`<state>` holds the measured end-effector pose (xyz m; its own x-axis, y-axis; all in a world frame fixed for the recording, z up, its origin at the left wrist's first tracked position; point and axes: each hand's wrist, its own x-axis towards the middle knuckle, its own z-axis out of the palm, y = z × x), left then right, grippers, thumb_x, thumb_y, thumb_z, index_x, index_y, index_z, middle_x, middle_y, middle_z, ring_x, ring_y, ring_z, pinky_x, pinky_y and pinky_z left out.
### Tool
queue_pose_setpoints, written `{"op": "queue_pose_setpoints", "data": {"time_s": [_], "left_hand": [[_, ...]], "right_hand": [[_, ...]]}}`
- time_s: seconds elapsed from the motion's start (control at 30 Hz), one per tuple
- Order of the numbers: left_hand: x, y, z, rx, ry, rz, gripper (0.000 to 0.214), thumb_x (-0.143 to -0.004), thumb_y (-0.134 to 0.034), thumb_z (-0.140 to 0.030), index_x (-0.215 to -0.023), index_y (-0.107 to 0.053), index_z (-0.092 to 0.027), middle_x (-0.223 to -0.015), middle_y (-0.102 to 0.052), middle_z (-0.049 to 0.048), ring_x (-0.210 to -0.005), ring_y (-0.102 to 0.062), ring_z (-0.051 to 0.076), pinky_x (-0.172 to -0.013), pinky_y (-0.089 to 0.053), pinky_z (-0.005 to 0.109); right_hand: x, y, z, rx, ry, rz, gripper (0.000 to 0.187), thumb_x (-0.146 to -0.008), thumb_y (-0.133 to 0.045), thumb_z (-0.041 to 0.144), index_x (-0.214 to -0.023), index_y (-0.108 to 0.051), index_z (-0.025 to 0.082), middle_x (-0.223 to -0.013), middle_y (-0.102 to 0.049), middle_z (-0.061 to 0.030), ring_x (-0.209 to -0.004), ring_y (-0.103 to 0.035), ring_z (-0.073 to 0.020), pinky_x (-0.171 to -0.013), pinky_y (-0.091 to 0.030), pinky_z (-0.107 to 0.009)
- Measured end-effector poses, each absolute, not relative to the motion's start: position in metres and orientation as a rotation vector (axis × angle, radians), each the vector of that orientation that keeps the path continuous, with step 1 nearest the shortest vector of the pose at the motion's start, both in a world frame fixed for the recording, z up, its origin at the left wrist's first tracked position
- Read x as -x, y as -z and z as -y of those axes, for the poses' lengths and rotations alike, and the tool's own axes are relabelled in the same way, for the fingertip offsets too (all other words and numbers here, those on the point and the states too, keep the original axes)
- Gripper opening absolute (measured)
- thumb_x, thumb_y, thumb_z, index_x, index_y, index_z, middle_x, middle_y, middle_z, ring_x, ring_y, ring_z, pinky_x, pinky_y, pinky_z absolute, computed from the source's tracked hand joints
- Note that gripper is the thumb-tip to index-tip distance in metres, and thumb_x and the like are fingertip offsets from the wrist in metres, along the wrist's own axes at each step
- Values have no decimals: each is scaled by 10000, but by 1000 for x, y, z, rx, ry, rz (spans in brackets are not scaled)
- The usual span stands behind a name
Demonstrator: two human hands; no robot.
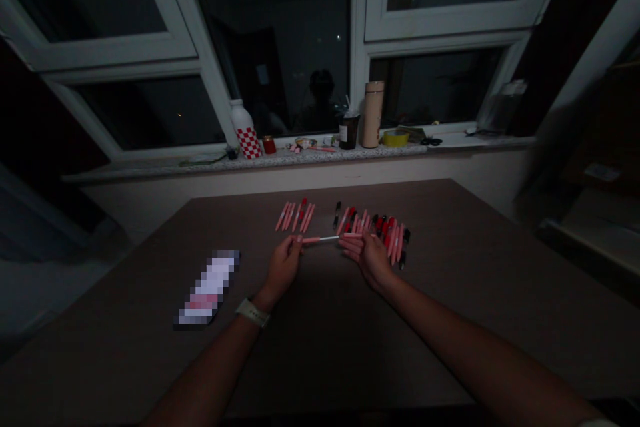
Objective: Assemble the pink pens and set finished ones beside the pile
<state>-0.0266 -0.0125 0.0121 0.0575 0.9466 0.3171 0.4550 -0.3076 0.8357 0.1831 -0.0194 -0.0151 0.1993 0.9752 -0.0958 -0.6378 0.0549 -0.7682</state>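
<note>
On the worktop (pixel 450 280), a blurred packet (pixel 207 288) lies far left, and my small bunch of about 6 pink pens (pixel 295 217) sits up ahead. My left grip (pixel 284 269) and right grip (pixel 367 259) are clamped on 1 pink pen (pixel 325 238), its thin metal middle showing. Just behind my right grip, a bigger heap of pink and red pens (pixel 375 233) outnumbers that bunch.

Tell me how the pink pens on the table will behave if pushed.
The pink pens have slim, round barrels, so they will probably roll easily. They look stiff and probably light for their length.
</note>
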Motion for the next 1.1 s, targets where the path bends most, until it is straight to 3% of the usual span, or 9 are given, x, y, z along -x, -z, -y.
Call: {"op": "queue_pose_setpoints", "data": {"time_s": [0.13, 0.37, 0.6, 1.1], "left_hand": [[26, -12, 12, -1804, -1198, -1378, 399, -932, -443, -525, -794, -591, -181, -663, -544, 0, -630, -508, 164, -578, -363, 252], [26, -11, 12, -1860, -1174, -1378, 407, -925, -456, -522, -780, -608, -174, -680, -554, 1, -647, -517, 165, -597, -372, 256], [24, -9, 11, -1910, -1139, -1337, 403, -921, -460, -512, -734, -599, -183, -682, -581, 8, -668, -545, 175, -631, -393, 267], [32, -7, 8, -1829, -1205, -1466, 397, -924, -422, -518, -738, -557, -195, -646, -536, -1, -646, -525, 177, -613, -382, 261]], "right_hand": [[-183, 14, 22, 797, -1357, 532, 302, -992, -478, 359, -814, -619, 161, -891, -768, -151, -798, -760, -225, -632, -597, -293], [-182, 9, 28, 818, -1440, 584, 361, -1014, -430, 402, -863, -646, 155, -879, -763, -137, -754, -761, -229, -562, -591, -284], [-175, 7, 30, 751, -1494, 586, 287, -1009, -472, 338, -816, -601, 168, -839, -761, -127, -762, -763, -228, -645, -608, -310], [-183, 12, 21, 770, -1323, 442, 180, -961, -551, 336, -844, -515, 205, -764, -746, -72, -661, -746, -190, -608, -614, -279]]}}
